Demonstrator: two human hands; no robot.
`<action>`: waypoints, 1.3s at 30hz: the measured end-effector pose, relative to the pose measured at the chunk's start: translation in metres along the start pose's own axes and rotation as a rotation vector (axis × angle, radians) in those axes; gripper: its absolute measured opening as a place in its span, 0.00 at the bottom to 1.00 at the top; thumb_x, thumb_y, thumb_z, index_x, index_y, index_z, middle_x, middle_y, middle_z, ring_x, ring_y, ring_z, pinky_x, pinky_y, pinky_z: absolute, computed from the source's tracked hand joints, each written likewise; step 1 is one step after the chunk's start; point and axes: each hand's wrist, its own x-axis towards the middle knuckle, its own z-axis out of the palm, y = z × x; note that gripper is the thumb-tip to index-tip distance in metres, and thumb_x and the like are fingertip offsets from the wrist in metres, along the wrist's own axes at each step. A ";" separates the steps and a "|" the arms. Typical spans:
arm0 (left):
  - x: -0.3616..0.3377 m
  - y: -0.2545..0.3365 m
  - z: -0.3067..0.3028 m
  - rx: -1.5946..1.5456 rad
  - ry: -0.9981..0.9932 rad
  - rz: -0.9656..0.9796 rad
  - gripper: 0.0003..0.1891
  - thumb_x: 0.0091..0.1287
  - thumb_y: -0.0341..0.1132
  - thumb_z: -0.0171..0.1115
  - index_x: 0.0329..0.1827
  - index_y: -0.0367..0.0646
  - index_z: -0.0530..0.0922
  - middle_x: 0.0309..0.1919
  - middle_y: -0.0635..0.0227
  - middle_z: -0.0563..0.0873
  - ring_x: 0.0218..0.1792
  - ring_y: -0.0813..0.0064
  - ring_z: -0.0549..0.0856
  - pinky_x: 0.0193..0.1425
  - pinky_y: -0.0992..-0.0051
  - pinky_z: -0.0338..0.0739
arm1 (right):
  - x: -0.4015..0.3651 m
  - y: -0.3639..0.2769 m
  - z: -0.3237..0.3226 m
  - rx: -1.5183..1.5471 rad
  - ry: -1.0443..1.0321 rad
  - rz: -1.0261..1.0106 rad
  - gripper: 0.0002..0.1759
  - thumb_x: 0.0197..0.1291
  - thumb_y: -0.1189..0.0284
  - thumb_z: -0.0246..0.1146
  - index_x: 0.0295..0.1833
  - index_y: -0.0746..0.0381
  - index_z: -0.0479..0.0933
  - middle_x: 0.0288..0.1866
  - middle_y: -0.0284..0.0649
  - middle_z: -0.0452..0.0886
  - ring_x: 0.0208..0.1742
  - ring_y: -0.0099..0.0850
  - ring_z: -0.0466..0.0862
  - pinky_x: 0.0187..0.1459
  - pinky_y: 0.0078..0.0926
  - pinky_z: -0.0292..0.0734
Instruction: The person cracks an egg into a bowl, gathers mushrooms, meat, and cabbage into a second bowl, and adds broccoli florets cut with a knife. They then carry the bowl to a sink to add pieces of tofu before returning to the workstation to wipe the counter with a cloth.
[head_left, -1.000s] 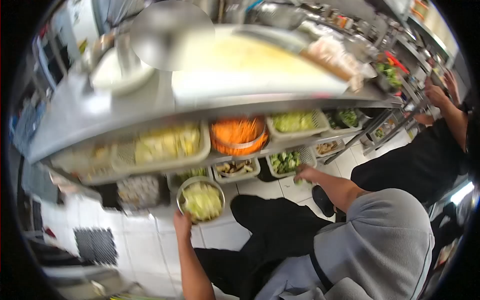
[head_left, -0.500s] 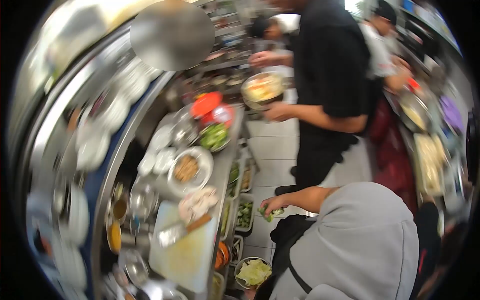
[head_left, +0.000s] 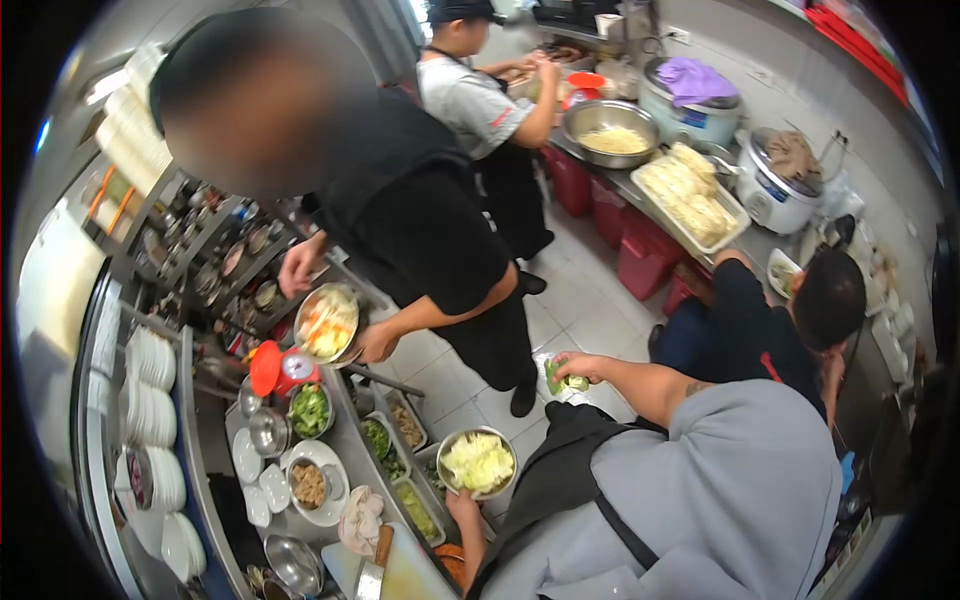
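Observation:
My left hand (head_left: 464, 510) grips the edge of a round metal bowl (head_left: 513, 474), partly hidden by it. Pale chopped cabbage (head_left: 476, 461) fills the bowl. Out to the right, my right hand (head_left: 577, 367) is closed around some green vegetable pieces (head_left: 572, 383), whose exact kind I cannot make out. Below and left of the bowl are trays of cut green vegetables (head_left: 417, 510). A cleaver (head_left: 372, 572) lies on the white cutting board (head_left: 409, 570), beside a crumpled cloth (head_left: 360, 520).
A co-worker in black (head_left: 420, 210) stands ahead, holding a bowl of mixed vegetables (head_left: 328, 322). Another person (head_left: 480, 110) works at the far counter; a third (head_left: 755, 320) bends at right. A noodle tray (head_left: 735, 222) and rice cookers (head_left: 775, 195) line that counter. Plates (head_left: 150, 415) stand left.
My view has swung to the right, bringing the far counter into fuller sight. The cabbage bowl and my left hand now show more fully. My right hand still holds the greens.

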 end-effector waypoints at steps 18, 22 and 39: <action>0.055 0.009 0.330 0.159 -0.705 -0.403 0.26 0.57 0.20 0.50 0.63 0.35 0.70 0.47 0.50 0.84 0.34 0.55 0.89 0.23 0.66 0.86 | -0.061 -0.152 -0.093 0.608 0.298 -0.602 0.37 0.48 0.70 0.73 0.66 0.56 0.68 0.48 0.40 0.79 0.47 0.31 0.81 0.44 0.34 0.79; 0.069 -0.006 0.343 0.144 -0.608 -0.368 0.13 0.60 0.27 0.51 0.46 0.34 0.77 0.30 0.58 0.85 0.20 0.67 0.83 0.20 0.77 0.77 | -0.089 -0.175 -0.086 0.616 0.193 -0.600 0.37 0.47 0.71 0.74 0.64 0.59 0.68 0.46 0.41 0.79 0.47 0.31 0.81 0.44 0.33 0.79; 0.270 0.103 0.350 -0.253 0.201 -0.145 0.17 0.62 0.27 0.47 0.53 0.33 0.76 0.43 0.55 0.84 0.33 0.63 0.85 0.34 0.71 0.82 | -0.094 -0.152 -0.063 0.632 -0.070 -0.434 0.37 0.55 0.73 0.71 0.69 0.59 0.64 0.53 0.41 0.77 0.49 0.30 0.81 0.45 0.29 0.80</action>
